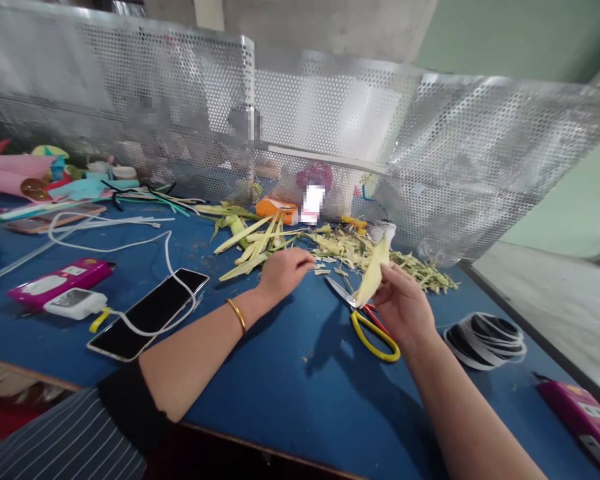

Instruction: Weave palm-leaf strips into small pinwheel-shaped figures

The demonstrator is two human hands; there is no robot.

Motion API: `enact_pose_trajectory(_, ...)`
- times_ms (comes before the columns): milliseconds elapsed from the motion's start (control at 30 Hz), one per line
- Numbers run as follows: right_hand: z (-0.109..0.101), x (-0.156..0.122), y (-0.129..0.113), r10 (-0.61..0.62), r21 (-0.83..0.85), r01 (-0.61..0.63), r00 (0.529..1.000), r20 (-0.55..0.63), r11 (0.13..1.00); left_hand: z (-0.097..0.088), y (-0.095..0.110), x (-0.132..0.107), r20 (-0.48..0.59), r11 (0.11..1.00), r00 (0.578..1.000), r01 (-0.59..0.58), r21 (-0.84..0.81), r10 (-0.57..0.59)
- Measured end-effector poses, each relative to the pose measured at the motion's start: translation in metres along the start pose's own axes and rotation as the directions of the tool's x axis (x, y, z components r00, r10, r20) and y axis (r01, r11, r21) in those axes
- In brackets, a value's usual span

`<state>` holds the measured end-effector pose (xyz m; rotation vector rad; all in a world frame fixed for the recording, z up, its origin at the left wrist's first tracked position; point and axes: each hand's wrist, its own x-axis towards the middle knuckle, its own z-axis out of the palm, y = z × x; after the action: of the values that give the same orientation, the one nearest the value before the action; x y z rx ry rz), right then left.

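In my right hand (403, 303) is a pale yellow-green corn husk (373, 270), gripped between thumb and fingers and held upright at a slant. My left hand (286, 272) has its fingertips pinched together above the table; whatever is in them, if anything, is too small to make out. Just under the husk lies a pair of scissors (375, 338) with yellow and red handles, the blades partly open and pointing away to the left. Beyond my left hand sits a bunch of loose corn husks (253, 248). A heap of cut husk pieces (407, 268) spreads behind my right hand.
On the blue table (280, 393) lie a dark-screened phone (153, 313), a white cable (168, 247), a purple box (63, 283) and, at right, a coil of ribbon (485, 341). An orange packet (277, 209) stands by the perforated metal screen (325, 113) at the back.
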<state>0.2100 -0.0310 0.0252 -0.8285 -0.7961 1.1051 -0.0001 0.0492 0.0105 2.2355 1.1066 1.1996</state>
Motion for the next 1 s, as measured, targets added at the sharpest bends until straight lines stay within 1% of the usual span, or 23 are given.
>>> enact_pose_trajectory(33, 0.002, -0.001, 0.001, -0.048, -0.05, 0.049, 0.999, 0.008, 0.998, 0.002, 0.005, -0.003, 0.096, 0.997, 0.993, -0.07, 0.017, 0.068)
enact_pose_trajectory(67, 0.003, -0.003, 0.003, -0.116, -0.12, 0.117, 0.993, 0.013, 0.986, 0.004, 0.009, -0.005, 0.122, 0.995, 0.988, -0.095, 0.012, 0.093)
enact_pose_trajectory(133, 0.005, -0.007, 0.004, -0.313, -0.342, 0.301, 0.95, 0.021, 0.89, 0.006, 0.018, -0.008, 0.124, 0.998, 0.991, -0.038, -0.059, 0.045)
enact_pose_trajectory(167, 0.005, -0.009, 0.004, -0.435, -0.485, 0.404, 0.899, 0.053, 0.775, 0.006, 0.022, -0.009, 0.127, 0.989, 0.992, 0.03, -0.145, -0.012)
enact_pose_trajectory(200, 0.005, -0.011, 0.004, -0.547, -0.624, 0.497, 0.827, 0.131, 0.603, 0.006, 0.026, -0.01, 0.14, 0.957, 0.984, 0.143, -0.254, -0.11)
enact_pose_trajectory(233, 0.005, -0.014, 0.004, -0.622, -0.724, 0.572, 0.74, 0.255, 0.384, 0.006, 0.03, -0.011, 0.228, 0.882, 0.947, 0.299, -0.365, -0.227)
enact_pose_trajectory(267, 0.005, -0.016, 0.004, -0.643, -0.765, 0.627, 0.649, 0.408, 0.147, 0.006, 0.033, -0.012, 0.348, 0.76, 0.879, 0.463, -0.456, -0.327)
enact_pose_trajectory(300, 0.005, -0.018, 0.004, -0.612, -0.744, 0.664, 0.56, 0.559, -0.073, 0.006, 0.036, -0.013, 0.489, 0.619, 0.792, 0.599, -0.508, -0.365)
enact_pose_trajectory(333, 0.006, -0.02, 0.004, -0.547, -0.682, 0.687, 0.481, 0.685, -0.249, 0.005, 0.038, -0.014, 0.613, 0.481, 0.704, 0.702, -0.525, -0.358)
enact_pose_trajectory(367, 0.006, -0.022, 0.005, -0.476, -0.61, 0.7, 0.42, 0.772, -0.372, 0.005, 0.039, -0.015, 0.7, 0.369, 0.636, 0.767, -0.525, -0.325)
enact_pose_trajectory(400, 0.007, -0.023, 0.005, -0.422, -0.553, 0.702, 0.378, 0.824, -0.449, 0.005, 0.04, -0.016, 0.748, 0.298, 0.599, 0.798, -0.524, -0.285)
enact_pose_trajectory(433, 0.007, -0.024, 0.006, -0.387, -0.515, 0.701, 0.354, 0.851, -0.493, 0.005, 0.04, -0.016, 0.761, 0.265, 0.595, 0.802, -0.536, -0.259)
enact_pose_trajectory(467, 0.007, -0.024, 0.007, -0.367, -0.498, 0.701, 0.345, 0.864, -0.511, 0.005, 0.04, -0.017, 0.746, 0.262, 0.616, 0.786, -0.56, -0.253)
enact_pose_trajectory(533, 0.007, -0.022, 0.009, -0.365, -0.508, 0.702, 0.361, 0.858, -0.499, 0.006, 0.04, -0.018, 0.675, 0.287, 0.676, 0.736, -0.612, -0.295)
enact_pose_trajectory(600, 0.006, -0.019, 0.011, -0.433, -0.592, 0.69, 0.422, 0.796, -0.416, 0.008, 0.04, -0.018, 0.596, 0.32, 0.711, 0.702, -0.636, -0.374)
enact_pose_trajectory(633, 0.005, -0.017, 0.012, -0.485, -0.654, 0.676, 0.47, 0.737, -0.34, 0.009, 0.041, -0.018, 0.558, 0.338, 0.718, 0.692, -0.638, -0.416)
enact_pose_trajectory(667, 0.004, -0.015, 0.013, -0.538, -0.719, 0.655, 0.53, 0.656, -0.233, 0.01, 0.041, -0.018, 0.521, 0.363, 0.724, 0.683, -0.634, -0.453)
enact_pose_trajectory(733, 0.002, -0.011, 0.016, -0.58, -0.814, 0.577, 0.689, 0.436, 0.073, 0.012, 0.043, -0.018, 0.448, 0.44, 0.75, 0.653, -0.616, -0.486)
enact_pose_trajectory(800, 0.002, -0.007, 0.02, -0.485, -0.79, 0.447, 0.846, 0.221, 0.421, 0.014, 0.043, -0.019, 0.392, 0.526, 0.785, 0.615, -0.588, -0.479)
enact_pose_trajectory(833, 0.002, -0.006, 0.021, -0.406, -0.735, 0.374, 0.902, 0.146, 0.566, 0.015, 0.043, -0.02, 0.379, 0.562, 0.799, 0.599, -0.57, -0.467)
enact_pose_trajectory(867, 0.003, -0.005, 0.022, -0.332, -0.67, 0.31, 0.938, 0.099, 0.674, 0.016, 0.043, -0.021, 0.374, 0.596, 0.81, 0.586, -0.549, -0.452)
enact_pose_trajectory(900, 0.004, -0.005, 0.023, -0.279, -0.61, 0.265, 0.958, 0.074, 0.747, 0.018, 0.044, -0.023, 0.375, 0.625, 0.819, 0.574, -0.529, -0.435)
enact_pose_trajectory(1000, 0.006, -0.006, 0.024, -0.216, -0.505, 0.206, 0.976, 0.039, 0.838, 0.02, 0.045, -0.026, 0.39, 0.671, 0.823, 0.564, -0.481, -0.412)
